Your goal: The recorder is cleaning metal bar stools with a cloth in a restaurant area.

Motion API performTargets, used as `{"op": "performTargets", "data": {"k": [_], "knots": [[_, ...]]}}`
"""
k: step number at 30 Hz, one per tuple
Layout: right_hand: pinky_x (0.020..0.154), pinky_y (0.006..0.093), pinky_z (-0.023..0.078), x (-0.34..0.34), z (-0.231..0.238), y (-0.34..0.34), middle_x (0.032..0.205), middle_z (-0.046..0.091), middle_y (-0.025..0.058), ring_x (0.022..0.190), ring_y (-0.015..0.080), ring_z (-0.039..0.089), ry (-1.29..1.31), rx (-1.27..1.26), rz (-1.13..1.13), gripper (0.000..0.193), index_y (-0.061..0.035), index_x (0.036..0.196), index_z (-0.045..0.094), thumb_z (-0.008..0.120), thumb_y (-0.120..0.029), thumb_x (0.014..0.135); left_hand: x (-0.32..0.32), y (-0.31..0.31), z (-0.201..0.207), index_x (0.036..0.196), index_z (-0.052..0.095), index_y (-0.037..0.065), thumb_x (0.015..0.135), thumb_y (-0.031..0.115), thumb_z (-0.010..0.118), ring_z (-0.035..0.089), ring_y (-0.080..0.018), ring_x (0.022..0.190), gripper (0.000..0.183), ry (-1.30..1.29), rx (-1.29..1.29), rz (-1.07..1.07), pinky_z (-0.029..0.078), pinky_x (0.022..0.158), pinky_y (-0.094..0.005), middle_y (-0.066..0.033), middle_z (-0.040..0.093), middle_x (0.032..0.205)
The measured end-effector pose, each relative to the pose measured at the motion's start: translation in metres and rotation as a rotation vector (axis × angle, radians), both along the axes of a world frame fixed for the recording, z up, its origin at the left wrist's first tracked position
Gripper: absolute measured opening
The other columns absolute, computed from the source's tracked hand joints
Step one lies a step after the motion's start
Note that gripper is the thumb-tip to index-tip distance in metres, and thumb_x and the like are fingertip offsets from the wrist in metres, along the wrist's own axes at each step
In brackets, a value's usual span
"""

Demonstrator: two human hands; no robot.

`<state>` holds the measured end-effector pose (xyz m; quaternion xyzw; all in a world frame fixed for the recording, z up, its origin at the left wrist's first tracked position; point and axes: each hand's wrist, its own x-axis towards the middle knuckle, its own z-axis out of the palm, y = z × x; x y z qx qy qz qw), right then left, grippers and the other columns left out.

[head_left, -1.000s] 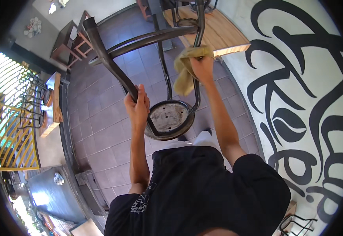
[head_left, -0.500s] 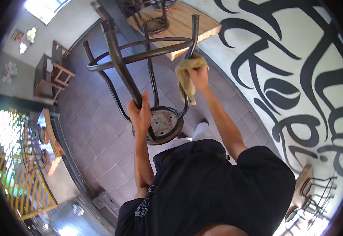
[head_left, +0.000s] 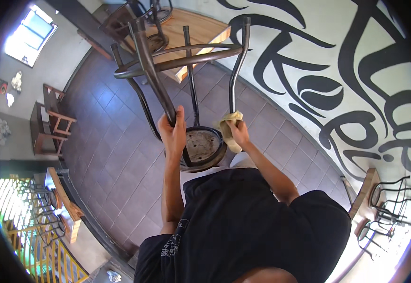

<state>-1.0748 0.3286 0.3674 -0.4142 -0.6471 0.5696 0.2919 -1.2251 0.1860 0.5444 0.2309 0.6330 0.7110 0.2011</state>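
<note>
An upside-down stool (head_left: 182,62) with dark metal legs and a ring brace is held up in front of me. Its round seat (head_left: 201,145), underside up, is lowest and closest to my body. My left hand (head_left: 173,135) is wrapped round the near left leg, just above the seat. In my right hand (head_left: 239,132) is a yellowish cloth (head_left: 232,123), folded round the lower part of the right leg near the seat. The cloth hides where the fingers meet the leg.
A wooden table (head_left: 196,28) with upturned stools stands ahead, beside a white wall (head_left: 281,101) painted with black shapes. More stools (head_left: 387,203) rest upturned on a table at the right; others (head_left: 50,212) are at the left. A dark wooden chair (head_left: 59,125) stands far left on the tiled floor (head_left: 116,155).
My right hand and the cloth have slid down the right leg, from near the ring brace to beside the seat. My left hand keeps its grip; the view has turned somewhat.
</note>
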Motion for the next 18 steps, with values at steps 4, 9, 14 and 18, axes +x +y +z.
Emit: {"op": "performTargets", "data": {"k": [4, 9, 14, 18], "knots": [[0.074, 0.032, 0.049, -0.015, 0.022, 0.019, 0.092, 0.067, 0.0084, 0.088, 0.0162, 0.062, 0.262, 0.099, -0.043, 0.029, 0.0003, 0.102, 0.063, 0.059, -0.026, 0.09, 0.003, -0.002, 0.015, 0.062, 0.041, 0.01, 0.094, 0.022, 0.06, 0.034, -0.0027, 0.044, 0.039, 0.066, -0.029, -0.054, 0.022, 0.041, -0.023, 0.0063, 0.038, 0.051], [0.066, 0.0324, 0.046, -0.042, 0.18, 0.065, 0.082, 0.06, 0.0067, 0.077, 0.0125, 0.054, 0.294, 0.164, -0.186, 0.036, 0.0022, 0.096, 0.06, 0.055, -0.033, 0.092, -0.005, -0.013, 0.036, 0.065, 0.043, 0.009, 0.095, 0.021, 0.058, 0.034, -0.0027, 0.041, 0.035, -0.031, 0.039, -0.118, 0.022, 0.038, -0.0224, 0.0058, 0.039, 0.051], [0.071, 0.0363, 0.046, -0.039, 0.187, 0.036, 0.085, 0.063, 0.016, 0.08, 0.0237, 0.06, 0.246, 0.417, -0.258, 0.036, 0.0041, 0.097, 0.059, 0.057, -0.032, 0.092, -0.022, -0.013, 0.063, 0.069, 0.044, 0.01, 0.096, 0.02, 0.056, 0.035, -0.0031, 0.039, 0.031, -0.119, 0.113, -0.16, 0.022, 0.034, -0.0221, 0.0053, 0.039, 0.05], [0.074, 0.038, 0.048, 0.019, 0.094, -0.005, 0.088, 0.066, 0.0154, 0.083, 0.0239, 0.064, -0.149, 0.23, -0.205, 0.043, 0.0015, 0.102, 0.063, 0.059, -0.039, 0.088, -0.008, -0.002, 0.059, 0.068, 0.044, 0.01, 0.095, 0.023, 0.057, 0.034, -0.0033, 0.04, 0.033, -0.028, 0.021, -0.181, 0.022, 0.037, -0.0229, 0.0057, 0.037, 0.05]]}}
